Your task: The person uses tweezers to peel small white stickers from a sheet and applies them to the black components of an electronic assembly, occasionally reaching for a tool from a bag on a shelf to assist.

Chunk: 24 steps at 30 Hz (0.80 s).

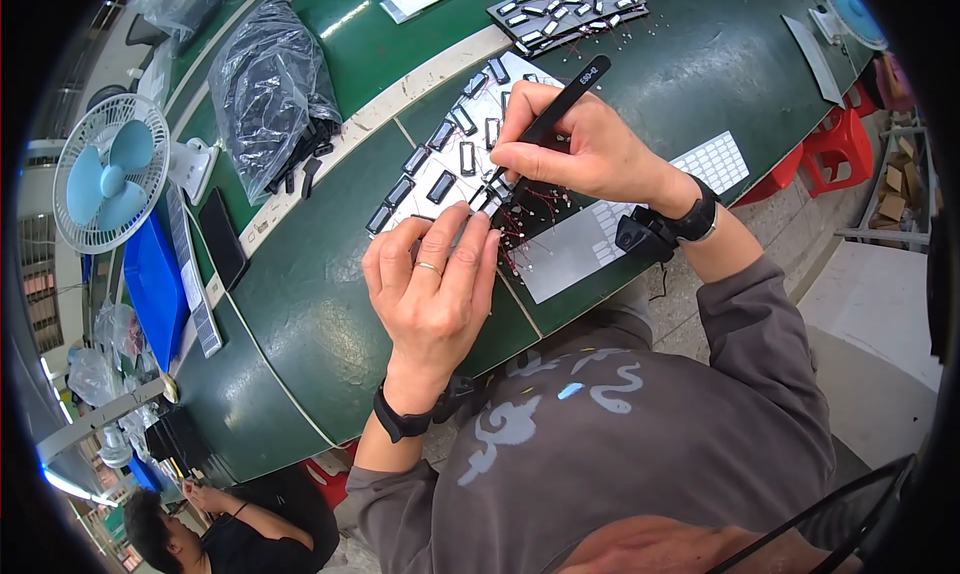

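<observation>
My right hand point(605, 154) grips black tweezers point(566, 99), whose tips point down toward the board just ahead of my left fingertips. My left hand point(430, 289) rests palm down, its fingertips close together on a small black rectangular part point(487, 200), partly hidden under the fingers. Under both hands lies a white board point(418, 204) carrying rows of small black-framed modules point(440, 186) with pale centres. Thin red wires point(530, 219) with small white ends spread out along the board's right side. I cannot tell whether the tweezer tips touch the part.
Another board of modules point(570, 14) lies at the far side. A plastic bag of black parts point(275, 94) stands far left, near a fan point(112, 179) and a blue tray point(155, 284). White cell-printed sheets point(715, 164) lie right. A co-worker point(225, 524) sits lower left.
</observation>
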Each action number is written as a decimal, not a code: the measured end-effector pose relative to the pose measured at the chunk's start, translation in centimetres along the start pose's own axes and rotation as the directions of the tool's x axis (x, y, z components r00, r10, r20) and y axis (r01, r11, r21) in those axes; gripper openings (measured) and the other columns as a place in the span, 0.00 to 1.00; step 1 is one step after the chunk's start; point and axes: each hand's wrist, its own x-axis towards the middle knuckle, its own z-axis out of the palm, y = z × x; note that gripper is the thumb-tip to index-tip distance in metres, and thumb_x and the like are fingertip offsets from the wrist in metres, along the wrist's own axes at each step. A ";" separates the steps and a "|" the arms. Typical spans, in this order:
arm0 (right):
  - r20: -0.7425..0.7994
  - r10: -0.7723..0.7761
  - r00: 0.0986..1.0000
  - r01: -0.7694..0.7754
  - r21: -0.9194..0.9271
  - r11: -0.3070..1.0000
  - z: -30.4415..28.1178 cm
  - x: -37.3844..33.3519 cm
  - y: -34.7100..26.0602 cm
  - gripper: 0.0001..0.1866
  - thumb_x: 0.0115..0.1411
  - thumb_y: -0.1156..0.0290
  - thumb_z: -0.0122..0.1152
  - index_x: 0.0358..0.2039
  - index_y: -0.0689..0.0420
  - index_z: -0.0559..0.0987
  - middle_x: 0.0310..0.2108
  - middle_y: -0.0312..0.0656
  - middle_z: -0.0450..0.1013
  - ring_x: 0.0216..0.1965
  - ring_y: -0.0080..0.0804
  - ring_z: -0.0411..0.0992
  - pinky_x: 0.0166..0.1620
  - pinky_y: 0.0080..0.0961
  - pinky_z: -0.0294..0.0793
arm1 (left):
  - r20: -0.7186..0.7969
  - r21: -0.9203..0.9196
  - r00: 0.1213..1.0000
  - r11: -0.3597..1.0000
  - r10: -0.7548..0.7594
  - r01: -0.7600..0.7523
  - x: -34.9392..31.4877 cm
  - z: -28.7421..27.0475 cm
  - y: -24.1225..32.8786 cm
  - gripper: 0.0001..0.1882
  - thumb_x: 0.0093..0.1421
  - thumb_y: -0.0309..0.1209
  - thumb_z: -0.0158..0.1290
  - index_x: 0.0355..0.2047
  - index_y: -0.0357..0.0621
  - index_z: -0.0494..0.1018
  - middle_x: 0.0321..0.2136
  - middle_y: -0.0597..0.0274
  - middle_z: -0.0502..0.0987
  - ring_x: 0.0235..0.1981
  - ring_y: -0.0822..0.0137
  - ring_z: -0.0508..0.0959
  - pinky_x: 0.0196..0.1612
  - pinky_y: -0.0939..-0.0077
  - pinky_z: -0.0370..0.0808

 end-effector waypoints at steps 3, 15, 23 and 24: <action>-0.014 -0.007 1.000 0.006 -0.036 0.999 0.1 0.0 0.0 0.07 0.65 0.72 0.65 0.34 0.60 0.75 0.30 0.33 0.73 0.31 0.17 0.73 0.34 0.16 0.70 | -0.002 0.002 1.000 1.000 0.004 -0.004 0.0 0.0 0.0 0.12 0.51 0.29 0.68 0.38 0.45 0.83 0.41 0.67 0.82 0.40 0.64 0.76 0.48 0.65 0.69; -0.030 0.044 0.999 -0.048 -0.130 0.990 -0.2 -0.8 -1.1 0.08 0.64 0.73 0.65 0.33 0.60 0.74 0.30 0.34 0.73 0.30 0.17 0.73 0.32 0.17 0.69 | 0.042 0.089 0.999 0.996 0.007 -0.011 0.4 0.1 0.7 0.13 0.54 0.30 0.66 0.41 0.44 0.83 0.40 0.66 0.81 0.43 0.62 0.76 0.51 0.63 0.69; -0.329 -0.029 0.944 0.017 -0.040 0.999 -3.5 -9.0 -2.0 0.05 0.64 0.75 0.64 0.33 0.60 0.75 0.33 0.35 0.73 0.32 0.18 0.70 0.37 0.20 0.68 | 0.027 0.007 0.959 0.959 0.284 -0.284 -0.9 -2.1 2.6 0.17 0.59 0.34 0.63 0.46 0.41 0.80 0.47 0.61 0.78 0.48 0.60 0.75 0.53 0.63 0.70; -0.271 0.054 0.961 -0.085 -0.106 0.991 -3.2 -10.6 -0.9 0.06 0.64 0.75 0.64 0.33 0.59 0.75 0.33 0.34 0.73 0.32 0.18 0.69 0.37 0.19 0.67 | 0.021 -0.019 0.958 0.958 0.285 -0.285 -0.8 -1.5 3.2 0.17 0.59 0.34 0.63 0.46 0.41 0.80 0.47 0.61 0.78 0.48 0.60 0.75 0.53 0.63 0.70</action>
